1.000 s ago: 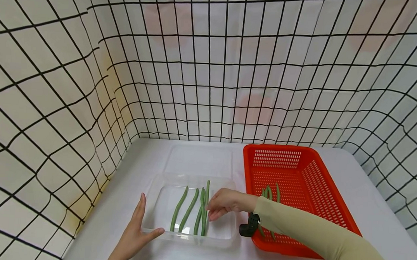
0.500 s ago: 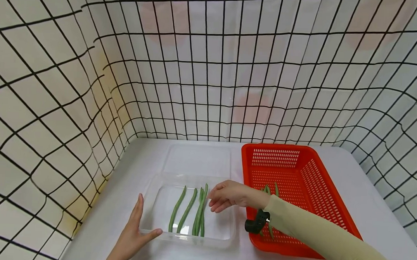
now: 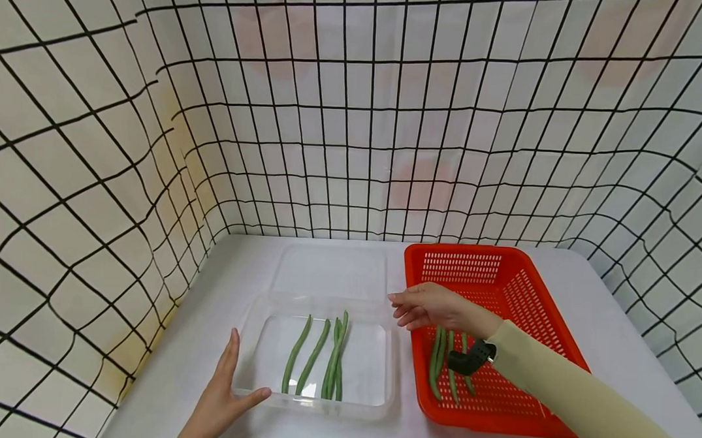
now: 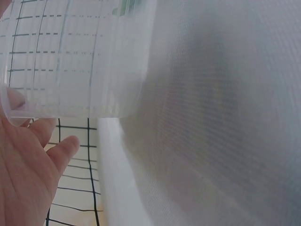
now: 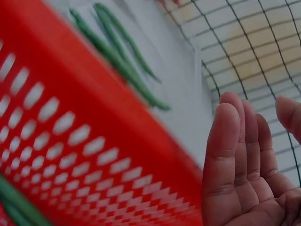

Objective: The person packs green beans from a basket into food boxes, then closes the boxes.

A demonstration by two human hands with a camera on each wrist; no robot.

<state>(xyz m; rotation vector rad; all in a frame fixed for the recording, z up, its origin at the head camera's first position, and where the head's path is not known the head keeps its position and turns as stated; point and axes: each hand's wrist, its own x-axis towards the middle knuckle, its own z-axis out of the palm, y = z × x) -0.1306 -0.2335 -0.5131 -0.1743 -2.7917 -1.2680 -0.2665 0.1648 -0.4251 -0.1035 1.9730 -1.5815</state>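
Green beans (image 3: pixel 312 359): lay in clear container (image 3: pixel 368 370) and red basket (image 3: pixel 483 421). Left hand (image 3: pixel 221 393): at container's near-left corner, thumb and fingers apart. Right hand (image 3: pixel 432 305): hung over basket's left rim, thumb apart.

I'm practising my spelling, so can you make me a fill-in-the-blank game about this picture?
1. The basket is coloured ____.
2. In the clear box, exactly ____ green beans lie apart from the clump.
3. The hand whose sleeve reaches over the basket is the person's ____ hand.
4. The wrist device near that sleeve's cuff is coloured ____.

Missing words: red; two; right; black.
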